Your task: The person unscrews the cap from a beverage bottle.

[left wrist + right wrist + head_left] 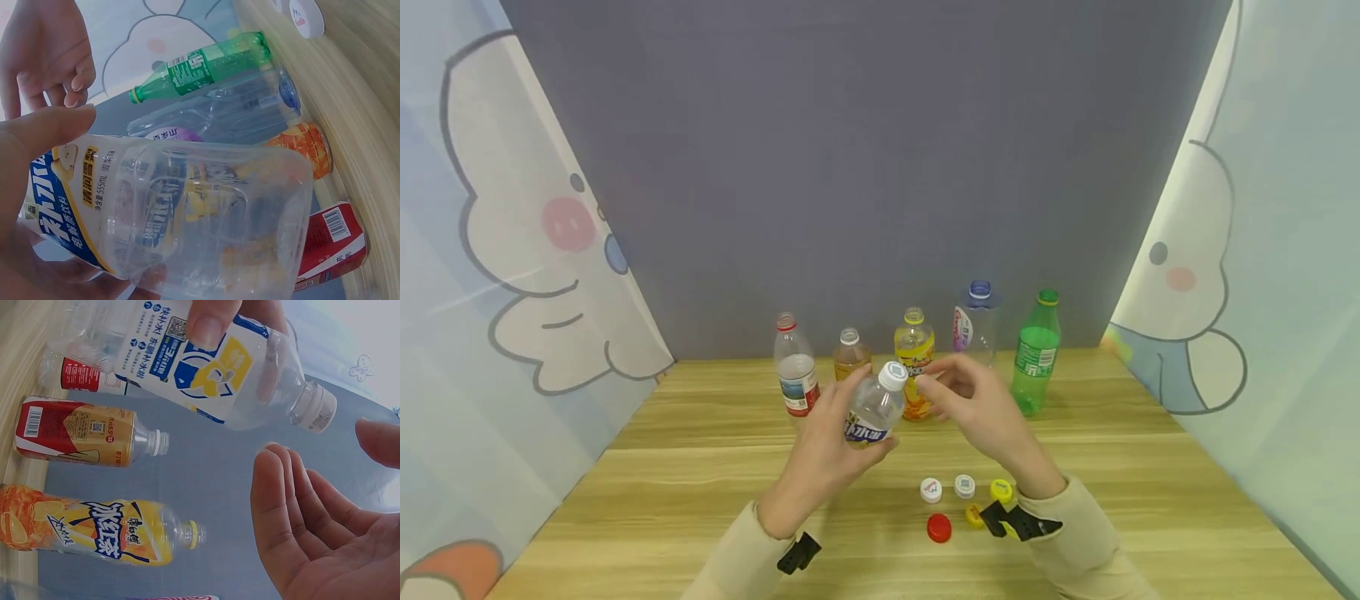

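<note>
My left hand (827, 442) grips a clear plastic drink bottle (883, 404) around its blue, white and yellow label, holding it tilted above the table. A white cap (893, 376) sits on its neck and leans towards my right hand (981, 412). In the right wrist view the thumb and fingers of that hand are spread apart beside the cap (319, 409), not touching it, with nothing between them. Up close in the left wrist view, the bottle (212, 219) looks see-through, with no drink visible in its lower part.
Behind the hands stand uncapped bottles: one with a red label (797, 383), an amber one (852, 354), a yellow-labelled one (914, 358), a clear one (981, 329) and a green one (1036, 358). Loose white caps (931, 490), a red cap (938, 527) and yellow caps (1001, 490) lie nearer.
</note>
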A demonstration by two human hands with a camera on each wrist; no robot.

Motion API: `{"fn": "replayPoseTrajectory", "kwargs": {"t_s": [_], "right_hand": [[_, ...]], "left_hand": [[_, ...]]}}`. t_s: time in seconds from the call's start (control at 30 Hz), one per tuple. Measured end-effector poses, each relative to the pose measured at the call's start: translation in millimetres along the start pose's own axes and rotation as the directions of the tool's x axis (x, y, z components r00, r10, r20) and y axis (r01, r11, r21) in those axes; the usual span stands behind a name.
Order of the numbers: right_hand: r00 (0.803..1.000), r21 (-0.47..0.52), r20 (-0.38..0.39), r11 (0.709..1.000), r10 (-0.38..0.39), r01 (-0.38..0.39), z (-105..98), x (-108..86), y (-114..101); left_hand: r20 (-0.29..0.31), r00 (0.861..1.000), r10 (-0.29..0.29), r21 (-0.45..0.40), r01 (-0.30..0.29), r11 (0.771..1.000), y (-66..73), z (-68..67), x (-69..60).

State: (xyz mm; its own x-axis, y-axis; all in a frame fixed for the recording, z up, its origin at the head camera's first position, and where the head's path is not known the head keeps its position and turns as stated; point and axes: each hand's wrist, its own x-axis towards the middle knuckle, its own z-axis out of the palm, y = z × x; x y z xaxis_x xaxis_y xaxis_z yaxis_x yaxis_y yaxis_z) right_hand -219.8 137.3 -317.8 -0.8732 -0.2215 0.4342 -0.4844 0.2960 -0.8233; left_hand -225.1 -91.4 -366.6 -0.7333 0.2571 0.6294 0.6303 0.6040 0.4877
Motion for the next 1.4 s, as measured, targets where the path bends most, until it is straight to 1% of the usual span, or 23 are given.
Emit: {"fn": "replayPoseTrajectory", "kwargs": {"t_s": [0.13, 0.27, 0.4, 0.47, 0.57, 0.67, 0.8, 0.93, 1.1, 1.13, 1.27, 1.4], "right_hand": [[1.0, -0.017, -0.001, 1.0, 0.011, -0.011, 1, -1.9, -3], [0.999, -0.064, -0.02, 0.998, 0.027, -0.028, 4, -3.5, -6], [0.996, -0.151, -0.076, 0.987, 0.044, -0.055, 8, -4.5, -7], [0.993, -0.193, -0.105, 0.978, 0.058, -0.078, 9, -4.8, -8], [0.988, -0.231, -0.125, 0.966, 0.091, -0.118, 10, -5.4, -9], [0.985, -0.255, -0.117, 0.955, 0.127, -0.154, 11, -5.3, -8], [0.982, -0.26, -0.083, 0.948, 0.169, -0.185, 11, -4.7, -5], [0.981, -0.271, -0.059, 0.943, 0.184, -0.193, 13, -4.4, -4], [0.986, -0.301, -0.044, 0.939, 0.159, -0.165, 15, -4.7, -5], [0.988, -0.307, -0.038, 0.939, 0.15, -0.155, 15, -4.8, -5], [0.995, -0.315, -0.003, 0.944, 0.099, -0.095, 12, -4.7, -4], [0.998, -0.312, 0.062, 0.95, 0.02, 0.0, 8, -4.9, -1]], "left_hand": [[0.003, 0.999, 0.035, 0.066, -0.035, 0.997, 1.1, 0.3, -1.2], [0.009, 0.995, 0.101, 0.146, -0.101, 0.984, 1.7, 2.7, -1.7], [0.024, 0.986, 0.163, 0.228, -0.164, 0.96, 1.1, 7.1, -3.4], [0.031, 0.983, 0.18, 0.256, -0.181, 0.949, 0.2, 9.2, -4.3], [0.037, 0.98, 0.196, 0.298, -0.198, 0.934, -0.8, 11.8, -5.7], [0.037, 0.976, 0.214, 0.326, -0.214, 0.921, 0.0, 12.7, -6.9], [0.041, 0.972, 0.233, 0.356, -0.232, 0.905, 1.7, 12.6, -7.5], [0.04, 0.969, 0.242, 0.378, -0.239, 0.894, 2.0, 12.2, -7.3], [0.021, 0.965, 0.262, 0.415, -0.247, 0.876, 1.3, 11.7, -6.9], [0.018, 0.964, 0.264, 0.416, -0.248, 0.875, 1.3, 11.6, -6.7], [0.016, 0.965, 0.262, 0.404, -0.246, 0.881, 1.7, 11.3, -6.5], [0.02, 0.967, 0.254, 0.387, -0.242, 0.89, 2.3, 10.6, -7.0]]}}
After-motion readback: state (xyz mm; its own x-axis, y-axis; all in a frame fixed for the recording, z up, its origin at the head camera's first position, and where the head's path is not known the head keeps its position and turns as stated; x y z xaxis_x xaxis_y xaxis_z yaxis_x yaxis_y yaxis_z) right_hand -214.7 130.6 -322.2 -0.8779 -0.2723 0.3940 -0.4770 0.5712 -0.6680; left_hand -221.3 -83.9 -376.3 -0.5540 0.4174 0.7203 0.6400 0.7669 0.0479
